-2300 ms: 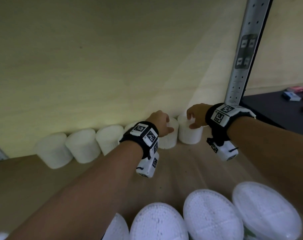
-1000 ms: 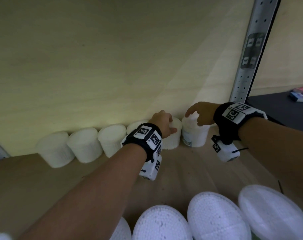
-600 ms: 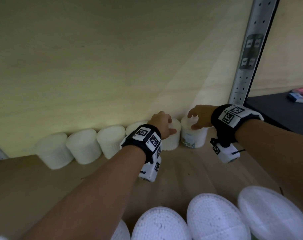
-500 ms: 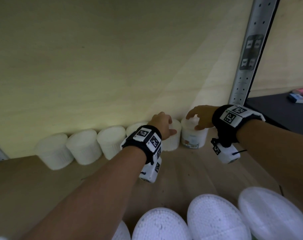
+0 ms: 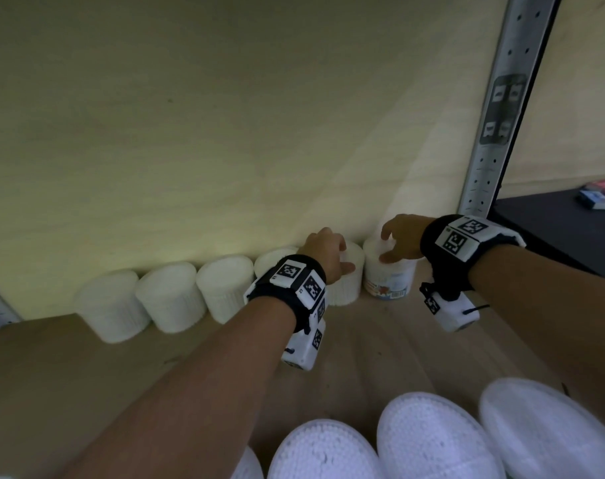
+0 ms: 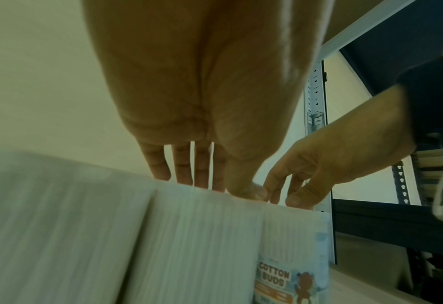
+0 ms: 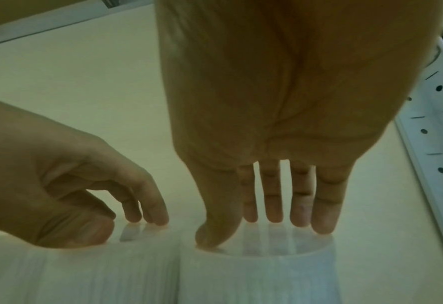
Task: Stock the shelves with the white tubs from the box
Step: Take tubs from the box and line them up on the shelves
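Observation:
A row of white tubs stands along the back wall of the wooden shelf (image 5: 86,368). My left hand (image 5: 342,261) grips the top of the second tub from the right (image 5: 346,288), fingers curled over its lid (image 7: 142,232) and thumb at the front rim. My right hand (image 5: 387,243) holds the rightmost tub (image 5: 390,281) from above, fingertips (image 7: 321,226) on the far rim, thumb on the near rim. That tub's "Cotton Buds" label (image 6: 275,277) faces the front. In the left wrist view my left hand (image 6: 215,189) and right hand (image 6: 285,197) sit side by side.
Three more white tubs (image 5: 169,299) line the wall to the left. Several large white tub lids (image 5: 428,440) fill the near bottom edge. A perforated metal upright (image 5: 501,98) bounds the shelf on the right, with a dark shelf (image 5: 553,229) holding small packs beyond it.
My right hand has turned the rightmost tub, bringing its printed label round to the front. My left hand has stayed on its tub.

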`<act>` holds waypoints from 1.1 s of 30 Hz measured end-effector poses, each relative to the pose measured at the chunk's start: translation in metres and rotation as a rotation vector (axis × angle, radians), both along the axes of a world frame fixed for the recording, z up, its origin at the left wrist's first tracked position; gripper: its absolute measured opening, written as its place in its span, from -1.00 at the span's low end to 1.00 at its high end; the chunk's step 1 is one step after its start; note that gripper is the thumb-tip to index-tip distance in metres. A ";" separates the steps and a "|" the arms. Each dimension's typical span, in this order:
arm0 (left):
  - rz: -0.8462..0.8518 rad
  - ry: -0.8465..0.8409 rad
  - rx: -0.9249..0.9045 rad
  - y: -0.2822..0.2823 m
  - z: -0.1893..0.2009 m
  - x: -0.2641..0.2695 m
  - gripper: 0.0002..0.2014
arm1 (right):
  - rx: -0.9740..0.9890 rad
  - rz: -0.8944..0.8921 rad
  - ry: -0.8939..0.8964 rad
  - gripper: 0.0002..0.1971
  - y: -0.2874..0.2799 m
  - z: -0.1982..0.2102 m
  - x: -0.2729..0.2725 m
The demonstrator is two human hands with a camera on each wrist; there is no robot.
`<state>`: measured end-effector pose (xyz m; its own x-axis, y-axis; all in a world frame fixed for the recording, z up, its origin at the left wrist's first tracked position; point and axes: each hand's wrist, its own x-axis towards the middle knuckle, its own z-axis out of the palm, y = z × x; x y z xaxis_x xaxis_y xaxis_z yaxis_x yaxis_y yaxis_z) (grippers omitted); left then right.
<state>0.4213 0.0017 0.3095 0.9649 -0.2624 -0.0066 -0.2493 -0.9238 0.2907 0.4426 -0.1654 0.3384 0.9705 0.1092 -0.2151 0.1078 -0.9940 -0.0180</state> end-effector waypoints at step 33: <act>-0.013 0.006 0.004 0.000 0.001 0.000 -0.51 | -0.103 0.129 -0.035 -0.40 -0.006 -0.001 0.003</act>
<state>0.4214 0.0013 0.3107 0.9614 -0.2749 -0.0136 -0.2595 -0.9217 0.2885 0.4455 -0.1710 0.3376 0.9569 0.2128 -0.1976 0.2337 -0.9682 0.0892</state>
